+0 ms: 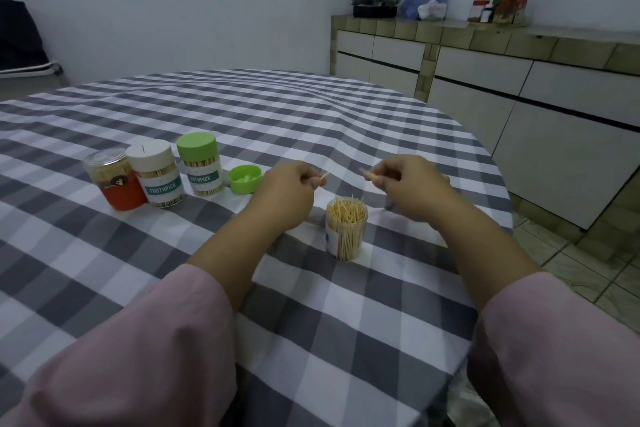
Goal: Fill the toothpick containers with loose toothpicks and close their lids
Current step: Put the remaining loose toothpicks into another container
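Tablecloth (311,121): woven cloth, matt, grey-and-white check, lightly rippled. Open container (345,229), frame centre: clear smooth plastic; toothpicks (347,213) pale bare wood. Loose lid (244,178): glossy green plastic. Sleeves (138,350), lower corners: soft matt pink fabric. Counter (485,36), upper right: tiled, dull.

An open clear container (345,229) stands upright, packed with toothpicks; its green lid (244,178) lies upturned nearby.
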